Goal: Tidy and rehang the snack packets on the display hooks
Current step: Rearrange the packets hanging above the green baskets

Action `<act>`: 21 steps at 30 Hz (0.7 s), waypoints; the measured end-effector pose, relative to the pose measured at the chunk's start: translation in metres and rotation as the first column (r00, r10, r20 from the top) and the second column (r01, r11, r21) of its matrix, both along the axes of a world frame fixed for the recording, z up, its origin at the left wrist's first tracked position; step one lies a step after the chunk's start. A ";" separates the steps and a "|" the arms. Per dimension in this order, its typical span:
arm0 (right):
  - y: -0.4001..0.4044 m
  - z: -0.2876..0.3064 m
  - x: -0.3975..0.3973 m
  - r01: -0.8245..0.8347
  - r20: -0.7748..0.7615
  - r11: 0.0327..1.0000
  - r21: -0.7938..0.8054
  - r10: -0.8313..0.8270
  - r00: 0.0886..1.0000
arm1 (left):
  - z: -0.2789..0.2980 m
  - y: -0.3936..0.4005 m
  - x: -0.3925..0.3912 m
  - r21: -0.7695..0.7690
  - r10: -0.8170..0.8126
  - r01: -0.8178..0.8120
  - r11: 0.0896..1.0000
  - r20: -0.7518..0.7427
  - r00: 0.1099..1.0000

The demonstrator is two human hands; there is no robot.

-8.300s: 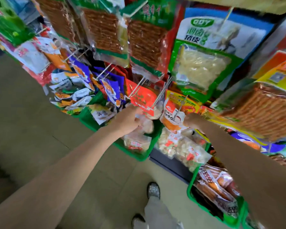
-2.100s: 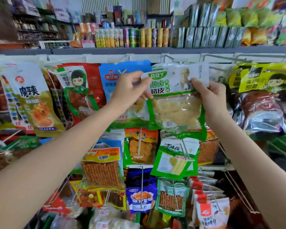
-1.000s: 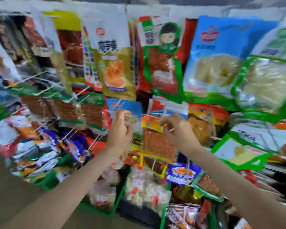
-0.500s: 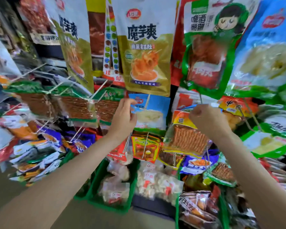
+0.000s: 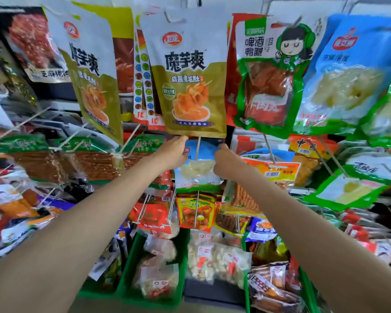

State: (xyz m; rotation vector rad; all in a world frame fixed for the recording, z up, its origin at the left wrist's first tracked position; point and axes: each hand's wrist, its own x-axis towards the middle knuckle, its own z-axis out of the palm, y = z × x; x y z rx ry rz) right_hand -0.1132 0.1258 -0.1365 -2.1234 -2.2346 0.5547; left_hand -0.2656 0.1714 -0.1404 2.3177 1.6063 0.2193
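Note:
A blue-and-white snack packet (image 5: 199, 170) with pale pieces showing through its window hangs on a display hook (image 5: 197, 148) in the middle row. My left hand (image 5: 173, 152) grips its top left corner and my right hand (image 5: 226, 162) grips its top right corner. The packet's top edge is partly hidden under the gold-and-white packet (image 5: 191, 86) that hangs just above it. The fingertips of both hands are hidden behind the packets.
Rows of packets hang on hooks all around: a green duck-leg packet (image 5: 269, 86), a blue packet (image 5: 348, 82), brown stick snacks (image 5: 93, 163) at left. An orange packet (image 5: 271, 170) hangs beside my right wrist. Green bins (image 5: 131, 290) of loose packets stand below.
Both hands have risen and closed in on the blue-and-white packet. My right hand left the orange stick-snack packet and now holds the blue packet's right corner. The view moved closer.

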 end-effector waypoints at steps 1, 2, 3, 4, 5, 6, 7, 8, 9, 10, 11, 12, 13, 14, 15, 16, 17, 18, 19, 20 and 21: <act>0.001 -0.001 -0.001 0.003 -0.034 1.000 0.010 -0.003 0.999 | -0.002 -0.001 -0.001 0.005 0.007 -0.007 1.000 0.023 1.000; 0.003 -0.004 -0.001 0.014 -0.052 1.000 0.026 -0.012 0.999 | -0.005 -0.003 -0.002 0.020 0.014 -0.015 1.000 0.050 0.999; 0.003 -0.004 -0.001 0.017 -0.060 0.999 0.029 -0.016 0.998 | -0.007 -0.005 -0.004 0.054 0.018 -0.021 0.998 0.066 0.998; 0.005 -0.006 0.000 0.017 -0.060 1.000 0.026 -0.015 0.998 | -0.009 -0.006 -0.006 0.093 0.014 -0.021 0.995 0.071 0.997; 0.006 -0.006 0.001 0.009 -0.059 1.000 0.019 -0.008 0.998 | -0.010 -0.008 -0.008 0.124 0.007 -0.016 0.992 0.072 0.997; 0.008 -0.007 0.002 -0.014 -0.061 0.999 0.030 0.016 0.998 | -0.010 -0.009 -0.009 0.138 -0.001 -0.010 0.990 0.080 0.997; 0.009 -0.006 0.004 -0.040 -0.044 0.998 0.045 0.042 0.998 | -0.010 -0.010 -0.010 0.132 -0.006 -0.006 0.991 0.088 0.996; 0.011 -0.006 0.005 -0.036 -0.030 0.997 0.061 0.038 0.999 | -0.008 -0.011 -0.010 0.122 -0.007 -0.004 0.993 0.092 0.996; 0.011 -0.005 0.006 -0.009 -0.033 0.996 0.089 0.012 0.999 | -0.006 -0.011 -0.011 0.111 -0.002 -0.009 0.994 0.094 0.996; 0.010 -0.004 0.007 0.028 -0.069 0.993 0.113 -0.020 0.997 | -0.004 -0.011 -0.013 0.111 0.009 -0.021 0.994 0.104 0.995; 0.007 -0.001 0.006 0.070 -0.127 0.990 0.119 -0.055 0.990 | 0.000 -0.012 -0.015 0.115 0.027 -0.043 0.992 0.138 0.990; 0.004 0.002 0.006 0.090 -0.184 0.989 0.119 -0.067 0.981 | 0.004 -0.013 -0.017 0.113 0.046 -0.069 0.991 0.192 0.980; -0.002 0.006 0.006 0.081 -0.233 0.991 0.110 -0.053 0.971 | 0.010 -0.015 -0.019 0.110 0.060 -0.091 0.990 0.255 0.965; -0.008 0.009 0.007 0.071 -0.294 0.994 0.077 -0.046 0.955 | 0.017 -0.018 -0.020 0.104 0.063 -0.099 0.990 0.307 0.950; -0.014 0.014 0.008 0.061 -0.364 0.998 0.032 -0.045 0.930 | 0.025 -0.022 -0.021 0.104 0.041 -0.081 0.991 0.341 0.939; -0.020 0.021 0.009 0.048 -0.432 0.999 -0.004 -0.045 0.901 | 0.034 -0.027 -0.021 0.106 0.003 -0.043 0.993 0.352 0.936; -0.024 0.030 0.011 0.031 -0.482 0.999 -0.025 -0.039 0.875 | 0.042 -0.031 -0.020 0.097 -0.042 0.009 0.995 0.341 0.939; -0.027 0.039 0.014 0.010 -0.511 0.999 -0.035 -0.027 0.859 | 0.050 -0.037 -0.018 0.064 -0.086 0.069 0.996 0.320 0.943; -0.031 0.048 0.017 -0.012 -0.513 0.999 -0.034 -0.007 0.858 | 0.058 -0.042 -0.015 -0.012 -0.123 0.133 0.991 0.306 0.944; -0.035 0.058 0.019 -0.031 -0.495 0.999 -0.026 0.014 0.869 | 0.064 -0.047 -0.011 -0.128 -0.145 0.191 0.973 0.303 0.942; -0.040 0.068 0.021 -0.051 -0.478 0.999 -0.016 0.037 0.878 | 0.069 -0.052 -0.007 -0.250 -0.153 0.234 0.940 0.303 0.941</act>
